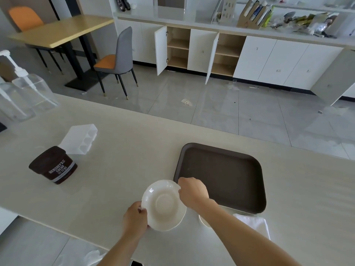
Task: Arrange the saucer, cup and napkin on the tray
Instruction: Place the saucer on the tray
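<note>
Pale cream counter — smooth, long edge facing tiled floor. Dark brown tray lies flat at right, bare inside. White napkin just beside tray's near edge. Small white rounded item peeks from under forearm near tray corner — too hidden to identify. Brown Hershey's cocoa tub at left, translucent white plastic box touching behind it. Clear pump bottles at far left corner.

Grey tiled floor, white cabinets, wooden table, grey chair.
</note>
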`<state>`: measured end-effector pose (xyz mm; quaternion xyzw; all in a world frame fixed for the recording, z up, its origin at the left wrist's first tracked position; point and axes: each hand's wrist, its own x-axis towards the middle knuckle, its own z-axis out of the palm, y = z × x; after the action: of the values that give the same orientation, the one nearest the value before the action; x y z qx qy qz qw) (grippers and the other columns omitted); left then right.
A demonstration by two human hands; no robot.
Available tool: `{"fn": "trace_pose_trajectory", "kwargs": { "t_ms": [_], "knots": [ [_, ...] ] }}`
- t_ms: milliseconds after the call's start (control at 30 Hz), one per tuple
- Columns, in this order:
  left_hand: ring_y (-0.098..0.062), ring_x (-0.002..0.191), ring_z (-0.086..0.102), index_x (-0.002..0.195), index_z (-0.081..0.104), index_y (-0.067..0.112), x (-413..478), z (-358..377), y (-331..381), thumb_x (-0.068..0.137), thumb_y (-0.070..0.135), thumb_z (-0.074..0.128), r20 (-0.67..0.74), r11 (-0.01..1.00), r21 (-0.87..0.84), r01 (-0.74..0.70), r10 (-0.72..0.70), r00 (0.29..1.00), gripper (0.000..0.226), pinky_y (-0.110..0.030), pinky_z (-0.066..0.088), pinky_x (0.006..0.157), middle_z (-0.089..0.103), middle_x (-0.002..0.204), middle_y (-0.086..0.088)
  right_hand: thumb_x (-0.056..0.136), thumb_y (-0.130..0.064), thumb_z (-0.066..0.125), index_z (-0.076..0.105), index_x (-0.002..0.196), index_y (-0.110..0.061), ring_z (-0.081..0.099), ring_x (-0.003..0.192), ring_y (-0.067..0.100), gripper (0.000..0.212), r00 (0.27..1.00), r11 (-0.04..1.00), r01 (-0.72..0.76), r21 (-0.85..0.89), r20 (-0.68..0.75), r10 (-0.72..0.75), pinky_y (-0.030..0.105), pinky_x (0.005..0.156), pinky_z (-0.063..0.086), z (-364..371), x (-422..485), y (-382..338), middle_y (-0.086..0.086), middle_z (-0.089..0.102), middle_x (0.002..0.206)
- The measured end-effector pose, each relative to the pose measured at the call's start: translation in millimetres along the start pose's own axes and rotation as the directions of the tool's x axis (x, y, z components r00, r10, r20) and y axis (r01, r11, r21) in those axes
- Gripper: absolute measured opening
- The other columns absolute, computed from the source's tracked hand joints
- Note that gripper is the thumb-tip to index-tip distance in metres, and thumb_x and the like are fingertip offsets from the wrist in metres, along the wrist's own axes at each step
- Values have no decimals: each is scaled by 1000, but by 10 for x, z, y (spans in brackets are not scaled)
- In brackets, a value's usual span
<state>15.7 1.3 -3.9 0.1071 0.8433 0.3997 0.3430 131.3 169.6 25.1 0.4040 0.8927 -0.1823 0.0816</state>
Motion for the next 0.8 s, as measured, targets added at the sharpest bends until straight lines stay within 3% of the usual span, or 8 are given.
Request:
{"fn": "trace_pose_trajectory", "kwargs": {
  "t_ms": [133,367,567,633,700,733,800],
  "knots": [
    [-27,81,69,91,68,17,46,157,209,86,2,47,40,999,-53,-6,8,999,26,-41,63,57,69,89,-10,85,-5,50,55,85,-11,60,72,30,8,996,987,-76,145,-27,81,33,53,41,-106,76,186,7,63,79],
    [-30,79,71,83,71,18,219,512,630,80,3,45,109,997,-47,-55,60,992,30,-47,63,63,71,85,-9,91,-15,55,63,94,-15,63,79,25,9,972,931,-216,293,-29,235,32,62,48,-254,214,670,3,68,87],
    [-40,87,68,87,72,13,380,704,828,73,5,43,169,988,-2,-153,151,974,33,-56,59,82,72,88,-17,91,-9,57,66,84,-16,73,55,15,14,916,784,-372,496,58,398,33,64,62,-217,313,1006,2,72,71],
    [-38,80,66,82,70,16,423,734,833,75,7,44,175,983,12,-183,178,968,28,-49,58,79,71,81,-15,92,-9,58,67,86,-17,72,53,12,13,893,727,-415,547,90,442,36,68,63,-164,336,1080,2,73,74],
    [-28,69,54,75,54,22,474,738,801,79,12,45,161,971,63,-230,217,963,14,-38,45,70,60,72,-9,93,-8,58,67,84,-18,72,51,11,16,875,684,-441,581,108,472,35,68,63,-115,359,1135,3,74,74],
    [-24,72,51,81,48,28,504,731,764,82,13,45,148,962,89,-257,243,959,15,-35,40,70,55,74,-4,92,-7,59,67,83,-18,72,51,10,17,868,670,-450,591,113,484,33,66,62,-96,366,1156,3,74,74],
    [-22,83,57,97,58,32,576,707,654,89,14,47,124,950,127,-284,269,955,23,-32,41,73,57,83,6,92,-7,60,68,81,-19,72,50,10,19,857,654,-464,597,115,503,30,62,61,-58,378,1190,3,74,74]
  ]
}}
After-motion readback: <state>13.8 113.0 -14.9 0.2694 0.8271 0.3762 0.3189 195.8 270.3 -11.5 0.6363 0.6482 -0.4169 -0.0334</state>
